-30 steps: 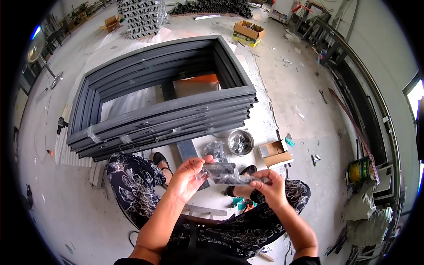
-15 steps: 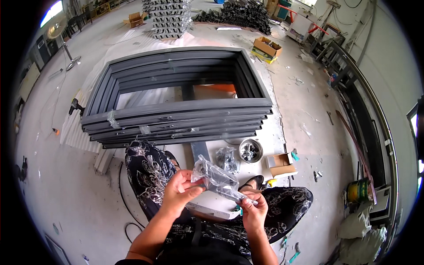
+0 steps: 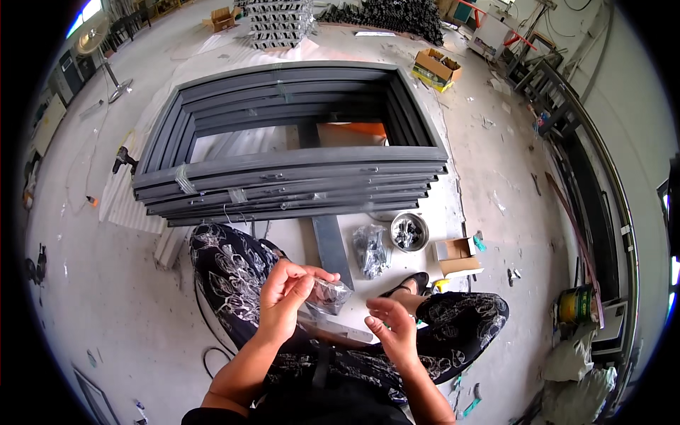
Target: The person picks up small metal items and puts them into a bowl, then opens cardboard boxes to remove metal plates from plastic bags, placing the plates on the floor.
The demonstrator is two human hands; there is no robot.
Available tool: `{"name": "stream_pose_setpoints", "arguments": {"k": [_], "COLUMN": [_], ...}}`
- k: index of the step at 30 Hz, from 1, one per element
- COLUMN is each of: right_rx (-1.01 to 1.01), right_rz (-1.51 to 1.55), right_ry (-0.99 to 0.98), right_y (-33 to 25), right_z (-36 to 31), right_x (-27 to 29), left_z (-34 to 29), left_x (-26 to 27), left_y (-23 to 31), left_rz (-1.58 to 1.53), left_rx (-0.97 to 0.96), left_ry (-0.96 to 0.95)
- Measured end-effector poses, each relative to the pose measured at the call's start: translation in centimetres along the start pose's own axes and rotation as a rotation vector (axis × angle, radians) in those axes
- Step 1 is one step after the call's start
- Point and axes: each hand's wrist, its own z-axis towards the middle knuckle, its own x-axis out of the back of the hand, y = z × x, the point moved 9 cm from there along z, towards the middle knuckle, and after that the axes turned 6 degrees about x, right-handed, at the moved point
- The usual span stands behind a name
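Note:
My left hand (image 3: pixel 285 301) pinches a small clear plastic bag (image 3: pixel 330 297) between thumb and fingers, above my lap. What the bag contains is hard to make out. To its right, my right hand (image 3: pixel 394 331) is apart from the bag, with fingers loosely curved and thumb away from them, and nothing shows in it. Ahead on the floor lies another clear bag of metal parts (image 3: pixel 371 252). Beside that stands a round metal bowl (image 3: pixel 423 239) with small metal pieces in it. An opened cardboard box (image 3: pixel 457 266) sits right of the bowl.
A stack of dark grey rectangular frames (image 3: pixel 283 166) spans the floor ahead. A power drill (image 3: pixel 123 160) lies at its left. Farther off stand a yellow-brown carton (image 3: pixel 433 69), stacked metal profiles (image 3: pixel 282 27) and a fan (image 3: pixel 92 41). A cable (image 3: pixel 207 354) curls left of my legs.
My right hand has let go and moved away from the bag. The long metal piece it gripped is no longer visible there. The bag hangs lower and more bunched from my left hand.

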Motion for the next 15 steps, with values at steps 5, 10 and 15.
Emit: {"name": "stream_pose_setpoints", "arguments": {"k": [5,10,15], "right_rx": [0.421,0.111,-0.338], "right_rz": [-0.356,-0.124,0.392], "right_ry": [-0.158,-0.346,-0.488], "right_y": [-11.6,-8.4,-4.5], "right_z": [3.0,2.5,0.2], "right_x": [-4.7,-6.3,-10.0], "left_z": [-1.6,-3.5,-6.1], "left_x": [-0.7,0.8,3.3], "left_y": [-0.3,0.9,0.6], "left_rz": [0.260,0.289,0.223], "left_rx": [0.065,0.172,0.390], "left_ry": [0.033,0.042,0.047]}}
